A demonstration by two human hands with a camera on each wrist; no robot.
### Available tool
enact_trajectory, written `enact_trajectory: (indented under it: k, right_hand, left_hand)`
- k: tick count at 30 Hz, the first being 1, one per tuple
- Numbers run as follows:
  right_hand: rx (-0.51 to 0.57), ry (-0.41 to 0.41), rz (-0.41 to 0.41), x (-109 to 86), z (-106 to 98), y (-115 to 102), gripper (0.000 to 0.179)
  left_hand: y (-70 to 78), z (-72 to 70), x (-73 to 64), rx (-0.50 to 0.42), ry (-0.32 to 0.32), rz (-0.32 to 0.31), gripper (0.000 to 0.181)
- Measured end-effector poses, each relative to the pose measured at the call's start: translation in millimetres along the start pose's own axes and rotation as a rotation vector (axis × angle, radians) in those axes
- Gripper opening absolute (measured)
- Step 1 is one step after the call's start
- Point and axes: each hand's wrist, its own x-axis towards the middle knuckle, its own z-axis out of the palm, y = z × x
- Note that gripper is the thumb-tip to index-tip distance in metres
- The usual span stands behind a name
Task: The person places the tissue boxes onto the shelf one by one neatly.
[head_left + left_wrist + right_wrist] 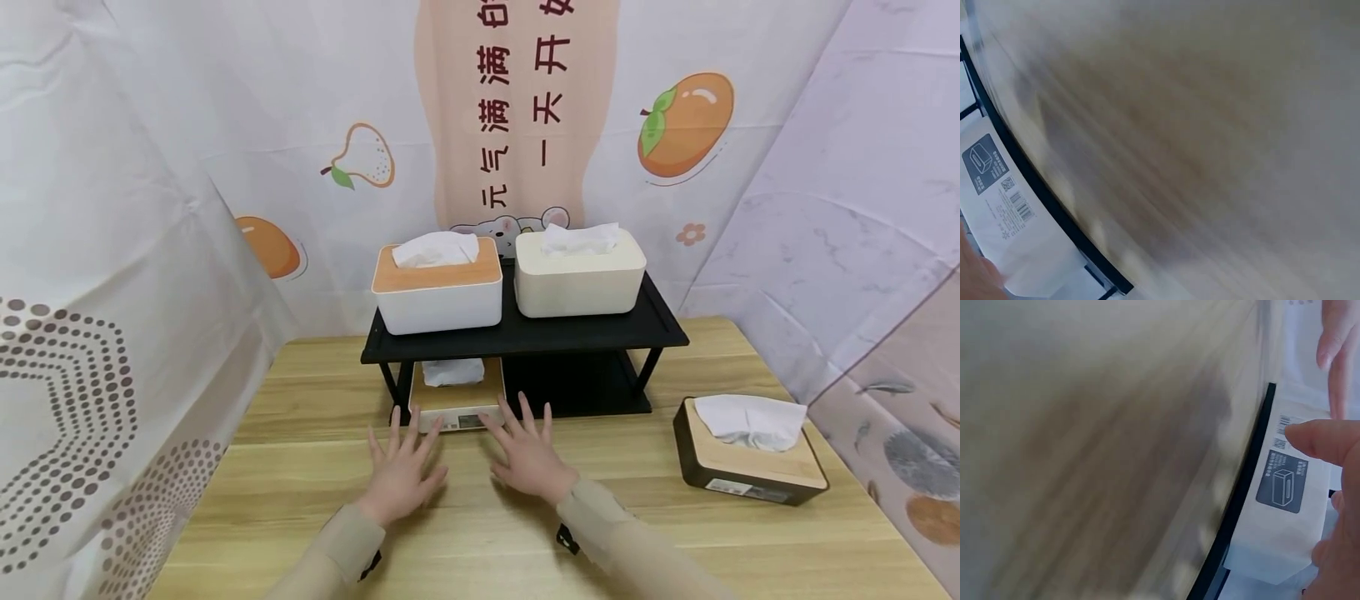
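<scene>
A white tissue box with a wooden lid [491,385] sits on the left of the lower tier of a black two-tier rack [573,383], a white tissue poking from its top. My left hand [401,482] hovers near its front left corner, fingers spread and straight. Toward the front right corner reaches my right hand [531,457], its fingers likewise spread. Neither hand grips anything. Both wrist views show the box's printed white front [1035,250], and the right wrist view has my right thumb [1322,439] overlapping that front [1266,540].
On the upper tier stand a white tissue box with an orange-brown lid [442,310] and a cream tissue box [581,292]. A dark tissue box with a wooden lid [787,467] lies at the right of the wooden table [300,467]. Printed cloth [300,83] hangs behind.
</scene>
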Motion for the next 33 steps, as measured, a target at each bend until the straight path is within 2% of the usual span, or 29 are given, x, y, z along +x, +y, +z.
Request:
enact_trajectory:
  k: [6,17,20,25,33]
  right_hand:
    - [0.023,0.0,0.004,15.5,1,5,0.076]
    - [-0.009,-0.05,0.063,35.5,1,9,0.077]
    - [0.0,-0.062,0.081,38.6,1,10,0.077]
    - [0.008,-0.069,0.085,39.2,2,11,0.076]
    - [0.016,-0.009,0.051,30.4,-4,10,0.075]
  left_hand:
    - [-9.0,7.7,15.1,-0.003,0.056,0.002,0.07]
    - [-14.4,8.0,35.1,0.023,-0.015,-0.07,0.074]
    - [-15.2,9.0,37.8,0.048,-0.036,-0.085,0.074]
    - [-15.9,10.2,39.0,0.038,-0.07,-0.105,0.073]
    - [-12.7,9.8,37.1,0.039,-0.023,-0.08,0.071]
